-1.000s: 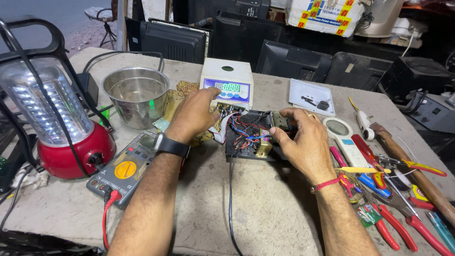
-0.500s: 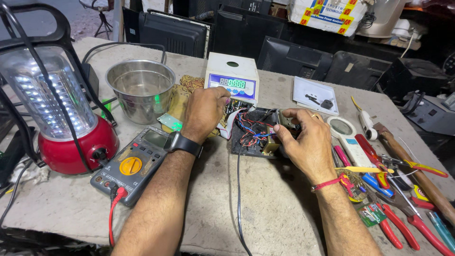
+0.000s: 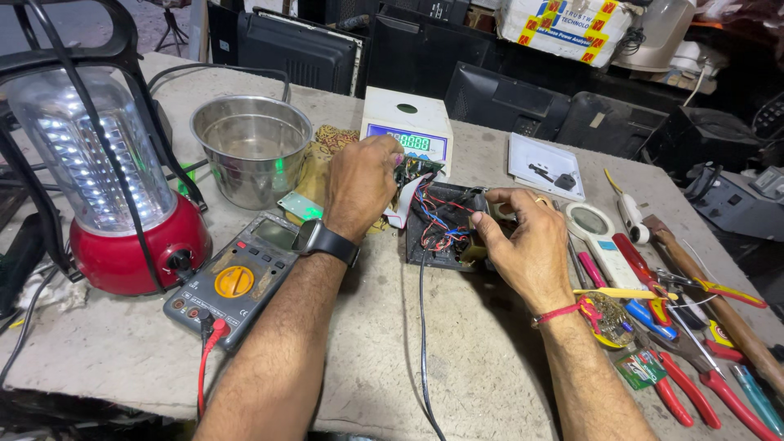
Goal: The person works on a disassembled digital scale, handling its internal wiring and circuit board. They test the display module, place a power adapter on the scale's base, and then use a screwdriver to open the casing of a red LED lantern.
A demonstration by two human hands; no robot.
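Both hands have barely shifted in the last second; the view has swung a little to the right, so the lamp now sits farther left. The left hand [image 3: 359, 184], a dark watch [image 3: 325, 242] on its wrist, is curled over a small green circuit board [image 3: 418, 167] at the far left corner of the open black box [image 3: 445, 229]; whether the fingers actually pinch the board cannot be told. The right hand [image 3: 527, 241] rests on the box's right edge, thumb and forefinger closed on a small pale part [image 3: 500, 207]. Red, blue and black wires [image 3: 433, 220] fill the box, which lies in the middle of the table [image 3: 457, 359], and a black cable [image 3: 423, 343] runs from it toward the near edge.

Just behind the box stands a white scale [image 3: 408, 122] with a lit green display. Left of the left forearm lies a grey multimeter [image 3: 237, 278] with a yellow dial, then a steel bowl [image 3: 251, 147] and a red lamp [image 3: 98, 188]. Right of the right hand lie a magnifier [image 3: 592, 222], screwdrivers and red-handled pliers [image 3: 694, 384].

The table is rough, stained grey concrete. Dark monitors [image 3: 490, 94] and a white carton [image 3: 567, 20] crowd the space behind it.
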